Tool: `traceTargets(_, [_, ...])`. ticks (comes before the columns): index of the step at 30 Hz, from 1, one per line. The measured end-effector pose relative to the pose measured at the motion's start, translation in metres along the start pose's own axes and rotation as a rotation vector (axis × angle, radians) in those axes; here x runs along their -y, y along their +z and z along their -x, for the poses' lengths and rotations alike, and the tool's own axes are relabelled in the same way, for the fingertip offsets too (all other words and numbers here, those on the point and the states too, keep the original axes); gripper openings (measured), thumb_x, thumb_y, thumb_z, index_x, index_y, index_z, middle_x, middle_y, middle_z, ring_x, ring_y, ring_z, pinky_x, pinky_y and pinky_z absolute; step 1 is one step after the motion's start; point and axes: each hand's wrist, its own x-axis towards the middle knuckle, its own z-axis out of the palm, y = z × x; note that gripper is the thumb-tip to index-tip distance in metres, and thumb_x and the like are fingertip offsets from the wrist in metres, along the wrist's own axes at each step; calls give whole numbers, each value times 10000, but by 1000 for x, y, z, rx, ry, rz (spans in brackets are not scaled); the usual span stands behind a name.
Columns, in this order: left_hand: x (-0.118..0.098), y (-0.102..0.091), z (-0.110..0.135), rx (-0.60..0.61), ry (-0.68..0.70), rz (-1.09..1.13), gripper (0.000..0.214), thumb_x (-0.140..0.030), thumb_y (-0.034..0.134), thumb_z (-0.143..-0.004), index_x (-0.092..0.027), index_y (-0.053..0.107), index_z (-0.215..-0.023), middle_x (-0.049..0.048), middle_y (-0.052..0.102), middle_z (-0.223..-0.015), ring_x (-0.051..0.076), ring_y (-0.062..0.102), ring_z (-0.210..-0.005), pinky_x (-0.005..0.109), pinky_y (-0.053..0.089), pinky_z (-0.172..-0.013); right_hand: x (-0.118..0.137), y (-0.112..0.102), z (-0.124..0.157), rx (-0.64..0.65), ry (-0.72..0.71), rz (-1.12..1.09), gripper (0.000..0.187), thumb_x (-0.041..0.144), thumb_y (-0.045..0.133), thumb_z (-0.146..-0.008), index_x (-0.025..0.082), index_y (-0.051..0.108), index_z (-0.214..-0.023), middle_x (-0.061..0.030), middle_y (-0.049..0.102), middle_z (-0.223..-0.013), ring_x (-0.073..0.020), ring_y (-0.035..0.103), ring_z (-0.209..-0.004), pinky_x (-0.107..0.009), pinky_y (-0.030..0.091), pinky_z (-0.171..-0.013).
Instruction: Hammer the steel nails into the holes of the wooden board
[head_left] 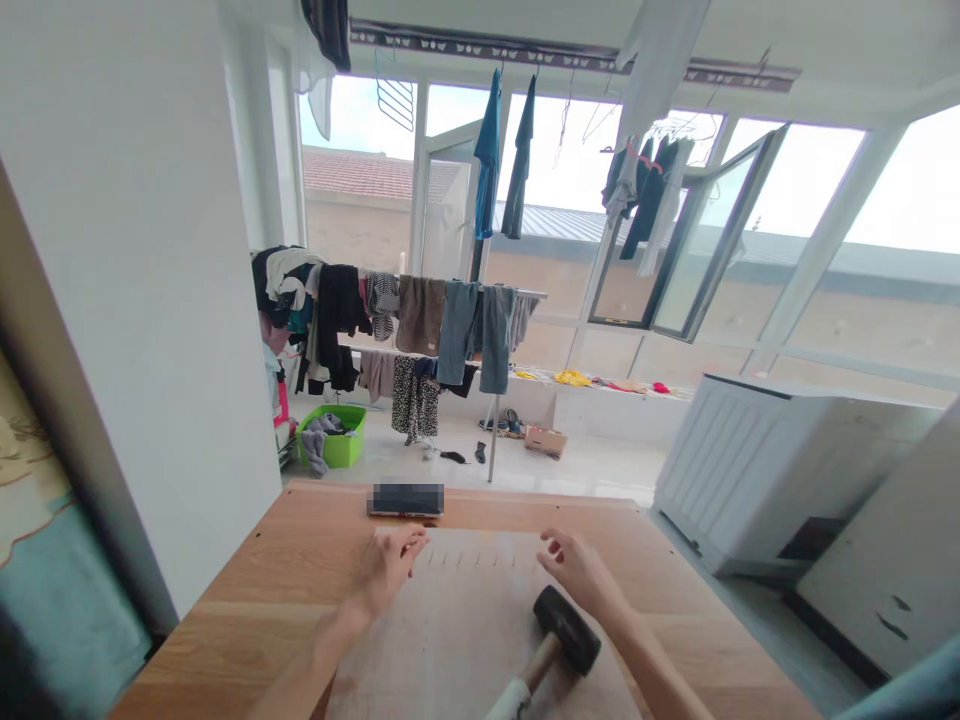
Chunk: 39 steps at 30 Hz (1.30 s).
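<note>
Head view: left hand (390, 565) and right hand (577, 572) were at a pale board (465, 640) on the desk (285, 570).
Left hand was curled, possibly pinching something small; right hand was loosely open and empty, with a mallet (566, 628) beside its wrist.

A dark object (406, 499) at the far edge of the table (300, 565) is blurred beyond reading, the handle of the mallet (562, 632) and the near end of the pale board (457, 630) run off the bottom edge, and whether the curled fingers of the left hand (390, 568) pinch anything is too small to tell.
</note>
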Motion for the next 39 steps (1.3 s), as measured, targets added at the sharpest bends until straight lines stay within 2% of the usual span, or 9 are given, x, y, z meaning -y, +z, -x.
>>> traceTargets(4, [-2, 8, 0, 103, -77, 7, 432, -458, 441, -912, -196, 701, -1135, 108, 726, -1182, 128, 600, -427, 263, 493, -517, 12, 0, -13, 131, -34, 81, 186, 337, 652, -920, 156, 671, -884, 5, 705, -860, -149, 674, -780, -352, 555, -769])
traceTargets(9, [-10, 15, -3, 149, -61, -40, 388, -452, 486, -904, -228, 719, -1118, 90, 755, -1115, 196, 711, -661, 264, 516, -655, 31, -10, -12, 152, -76, 128, 199, 342, 620, -945, 160, 679, -890, -9, 716, -906, -161, 683, -850, -366, 559, -809])
traceTargets(15, [-13, 16, -2, 105, -110, 52, 520, -545, 436, -904, -178, 678, -1183, 130, 705, -1226, 137, 596, -424, 253, 435, -425, 44, 1, -16, 200, -96, 123, 196, 348, 628, -940, 159, 678, -948, -14, 714, -942, -155, 684, -824, -351, 568, -775])
traceTargets(18, [-13, 23, -3, 134, -53, 46, 389, -407, 476, -887, -191, 703, -1116, 97, 736, -1173, 216, 740, -729, 260, 535, -597, 44, 9, -15, 214, -105, 128, 200, 350, 641, -931, 153, 676, -948, -10, 710, -922, -146, 678, -780, -326, 567, -728])
traceTargets(21, [-14, 31, -6, 140, 5, 12, 288, -283, 514, -844, -211, 724, -1027, 69, 772, -1076, 236, 708, -1048, 270, 527, -865, 44, 12, -13, 199, -115, 135, 227, 359, 634, -933, 145, 676, -873, -4, 707, -867, -136, 666, -737, -307, 557, -705])
traceTargets(24, [-18, 34, -9, 127, -9, 6, 276, -334, 528, -858, -207, 725, -1002, 76, 779, -1039, 246, 715, -1025, 289, 542, -845, 47, 12, -12, 165, -117, 144, 247, 360, 615, -946, 152, 668, -826, 7, 700, -817, -131, 661, -722, -315, 554, -718])
traceTargets(28, [-25, 34, -9, 83, -76, 127, 408, -459, 468, -892, -189, 685, -1109, 94, 737, -1165, 264, 740, -890, 302, 570, -583, 55, 11, -15, 145, -133, 128, 274, 358, 604, -953, 158, 661, -775, 25, 690, -760, -126, 656, -695, -305, 551, -705])
traceTargets(33, [-27, 47, -12, 130, -7, 73, 304, -308, 536, -843, -182, 722, -1049, 87, 768, -1084, 243, 709, -1046, 297, 538, -878, 63, 15, -17, 147, -155, 94, 324, 360, 604, -951, 168, 630, -692, 46, 657, -669, -104, 618, -613, -272, 528, -640])
traceTargets(39, [-33, 61, -17, 89, 11, 35, 293, -355, 526, -889, -207, 736, -1029, 72, 777, -1058, 231, 708, -1044, 266, 523, -864, 61, 18, -14, 134, -173, 42, 375, 357, 608, -945, 171, 596, -620, 66, 606, -585, -95, 575, -552, -252, 489, -595])
